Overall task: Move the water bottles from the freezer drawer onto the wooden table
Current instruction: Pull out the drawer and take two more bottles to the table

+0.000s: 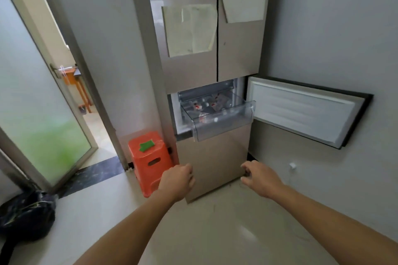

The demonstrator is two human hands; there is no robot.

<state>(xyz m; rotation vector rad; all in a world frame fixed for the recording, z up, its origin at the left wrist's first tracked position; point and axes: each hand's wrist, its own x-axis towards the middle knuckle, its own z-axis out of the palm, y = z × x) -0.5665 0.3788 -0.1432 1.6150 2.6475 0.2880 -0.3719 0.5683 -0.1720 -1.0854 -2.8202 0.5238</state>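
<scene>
Head cam: left grip [178,180] and right grip [259,178] loose, empty, below freezer drawer [224,123]. Water bottles [206,106] likely frozen-stiff, slick; I'd wrap mid-body.

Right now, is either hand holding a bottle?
No, the left hand and right hand are both empty, below the open freezer drawer.

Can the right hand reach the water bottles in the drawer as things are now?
Probably yes. The door stands swung open to the right, the drawer is pulled out with its top open, and the right hand holds nothing. Nothing shows between it and the water bottles.
</scene>
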